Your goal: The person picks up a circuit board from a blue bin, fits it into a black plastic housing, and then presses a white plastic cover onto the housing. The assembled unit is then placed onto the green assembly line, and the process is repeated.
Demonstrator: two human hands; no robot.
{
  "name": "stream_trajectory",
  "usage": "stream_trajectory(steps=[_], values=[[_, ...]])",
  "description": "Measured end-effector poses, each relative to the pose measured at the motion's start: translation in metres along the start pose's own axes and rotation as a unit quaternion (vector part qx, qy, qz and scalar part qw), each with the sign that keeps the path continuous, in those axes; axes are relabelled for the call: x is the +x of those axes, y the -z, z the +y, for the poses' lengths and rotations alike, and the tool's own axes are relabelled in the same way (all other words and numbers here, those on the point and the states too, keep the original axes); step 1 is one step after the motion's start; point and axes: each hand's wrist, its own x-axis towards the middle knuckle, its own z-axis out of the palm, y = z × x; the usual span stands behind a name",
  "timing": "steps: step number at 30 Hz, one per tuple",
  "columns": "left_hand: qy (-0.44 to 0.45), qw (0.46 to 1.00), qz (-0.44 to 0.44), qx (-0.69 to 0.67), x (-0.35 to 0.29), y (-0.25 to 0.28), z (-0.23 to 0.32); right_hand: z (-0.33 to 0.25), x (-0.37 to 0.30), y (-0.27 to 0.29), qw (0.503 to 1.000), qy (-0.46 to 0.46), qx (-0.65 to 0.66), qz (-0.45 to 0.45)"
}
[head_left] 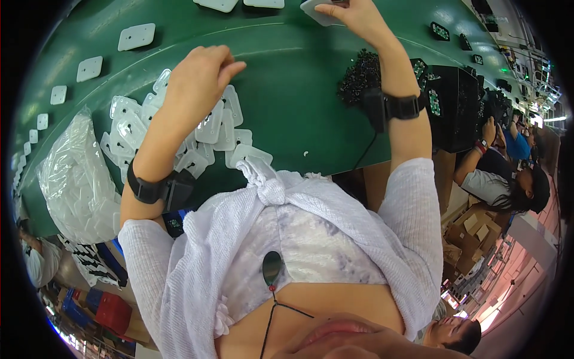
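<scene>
At the top of the view my right hand grips a white rounded plate between thumb and fingers, over the green table. My left hand is raised above a loose pile of white plastic plates. Its fingers curl under, so whatever they may hold is hidden. A heap of small black parts lies just left of my right forearm. Each of my wrists wears a black band with a box on it.
A clear plastic bag of white plates lies at the left edge. Single white plates form a curved row along the far side. On the right stand a black bin and small circuit boards. Another person sits beyond.
</scene>
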Motion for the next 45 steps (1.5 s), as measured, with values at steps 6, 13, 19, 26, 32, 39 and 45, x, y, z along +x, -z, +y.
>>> stream_trajectory(steps=[6, 13, 19, 26, 32, 39, 45], values=[[-0.075, 0.973, -0.066, 0.206, -0.018, -0.005, -0.002, 0.024, 0.044, 0.014, 0.994, -0.034, -0.037, -0.1], [-0.052, 0.955, -0.054, 0.288, -0.02, -0.011, 0.005, 0.033, 0.068, 0.023, 0.987, -0.065, -0.059, -0.134], [-0.04, 0.946, -0.093, 0.308, -0.021, -0.023, 0.016, 0.03, 0.068, 0.027, 0.987, -0.023, -0.107, -0.115], [-0.127, 0.962, -0.068, 0.233, -0.017, -0.041, 0.028, -0.005, 0.009, 0.066, 0.985, 0.028, -0.156, 0.063], [-0.184, 0.967, 0.001, 0.174, -0.019, -0.032, 0.031, 0.014, -0.066, 0.14, 0.882, -0.135, -0.431, 0.136], [-0.095, 0.957, -0.092, 0.259, -0.026, -0.038, 0.03, 0.059, -0.094, 0.126, 0.721, -0.296, -0.626, 0.033], [-0.141, 0.966, -0.087, 0.197, -0.02, -0.042, 0.03, 0.048, -0.102, 0.13, 0.791, -0.244, -0.558, 0.054]])
